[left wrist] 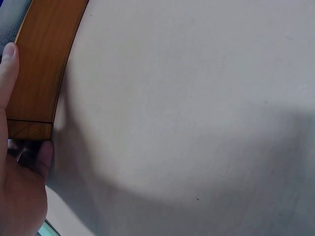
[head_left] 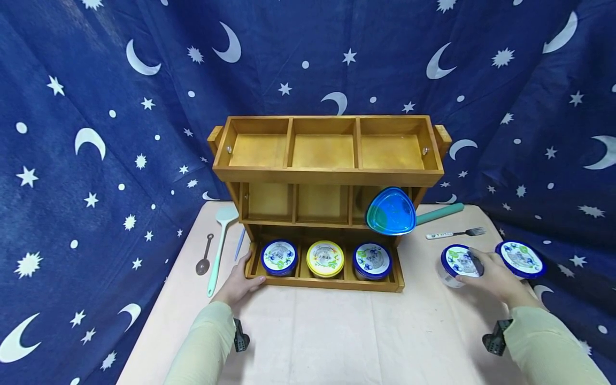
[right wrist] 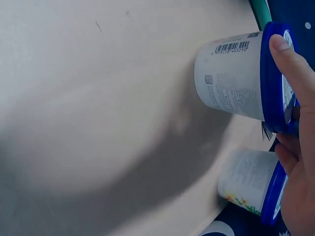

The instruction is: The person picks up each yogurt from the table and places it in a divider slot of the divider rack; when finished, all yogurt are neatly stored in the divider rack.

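Observation:
A three-tier wooden rack (head_left: 328,176) stands at the middle of the table. My left hand (head_left: 239,282) grips the left front corner of its lowest tier, thumb on the front board (left wrist: 42,64) and fingertips round the end. That tier holds a blue-lidded tub (head_left: 279,256), a yellow-lidded tub (head_left: 325,259) and another blue-lidded tub (head_left: 372,260), one per compartment. On the right, my right hand (head_left: 493,275) holds a white tub with a blue lid (right wrist: 231,73) by the lid, thumb over its top. A second white tub with a blue lid (head_left: 521,259) is just beyond that hand.
A blue translucent container (head_left: 392,211) overlaps the rack's right side, with a green handle (head_left: 440,214) behind it. A fork (head_left: 456,233) lies on the right. Left of the rack are a pale green spatula (head_left: 222,240), a dark spoon (head_left: 204,262) and a blue stick (head_left: 239,244).

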Action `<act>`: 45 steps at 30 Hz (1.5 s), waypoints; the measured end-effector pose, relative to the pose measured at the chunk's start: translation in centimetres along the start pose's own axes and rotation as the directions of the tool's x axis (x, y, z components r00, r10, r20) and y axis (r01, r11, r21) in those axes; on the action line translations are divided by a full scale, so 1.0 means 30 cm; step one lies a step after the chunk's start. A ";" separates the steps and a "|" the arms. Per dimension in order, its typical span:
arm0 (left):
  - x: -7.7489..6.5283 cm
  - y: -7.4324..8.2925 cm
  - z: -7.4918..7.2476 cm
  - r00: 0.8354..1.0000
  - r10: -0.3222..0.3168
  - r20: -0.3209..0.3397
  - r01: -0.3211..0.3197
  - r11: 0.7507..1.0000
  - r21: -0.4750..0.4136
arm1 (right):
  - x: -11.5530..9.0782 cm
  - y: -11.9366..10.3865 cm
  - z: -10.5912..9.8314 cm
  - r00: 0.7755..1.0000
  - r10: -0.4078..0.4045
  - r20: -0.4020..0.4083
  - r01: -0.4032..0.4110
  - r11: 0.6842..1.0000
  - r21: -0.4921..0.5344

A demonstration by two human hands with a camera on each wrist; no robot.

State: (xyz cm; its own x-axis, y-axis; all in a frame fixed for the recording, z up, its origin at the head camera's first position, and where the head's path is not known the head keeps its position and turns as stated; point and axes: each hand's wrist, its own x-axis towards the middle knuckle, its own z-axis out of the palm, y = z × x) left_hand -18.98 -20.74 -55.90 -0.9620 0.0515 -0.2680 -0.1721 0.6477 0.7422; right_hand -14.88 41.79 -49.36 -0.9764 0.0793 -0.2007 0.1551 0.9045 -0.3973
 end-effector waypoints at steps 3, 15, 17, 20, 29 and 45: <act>0.000 0.000 0.000 1.000 -0.002 -0.004 0.002 1.000 0.001 | 0.003 -0.005 0.016 1.000 -0.021 -0.007 0.021 1.000 0.013; -0.001 0.005 0.001 1.000 -0.002 -0.009 0.002 1.000 0.004 | 0.001 -0.033 0.072 0.999 -0.014 -0.030 0.015 0.999 0.049; -0.001 0.003 0.002 1.000 0.002 -0.011 -0.002 1.000 0.003 | 0.001 -0.039 0.081 1.000 -0.001 -0.021 0.002 0.997 0.080; -0.002 0.004 0.003 1.000 0.001 -0.010 -0.001 1.000 -0.004 | 0.005 -0.054 0.089 1.000 -0.003 -0.005 0.003 0.993 0.115; -0.003 -0.001 0.002 0.999 0.032 -0.024 -0.032 0.999 0.015 | -0.010 -0.139 0.054 0.995 -0.100 -0.027 0.103 0.985 0.138; 0.004 -0.001 0.003 1.000 0.025 -0.013 -0.025 1.000 0.006 | -0.089 -0.303 -0.035 0.928 -0.333 -0.169 0.353 0.930 0.100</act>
State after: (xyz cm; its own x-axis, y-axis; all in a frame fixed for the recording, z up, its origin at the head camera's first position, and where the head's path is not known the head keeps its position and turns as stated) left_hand -19.08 -20.69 -56.01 -0.9686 0.0581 -0.2416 -0.1468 0.6507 0.7450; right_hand -13.85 33.81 -44.26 -0.9827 -0.1571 0.0976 -0.1850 0.8276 -0.5300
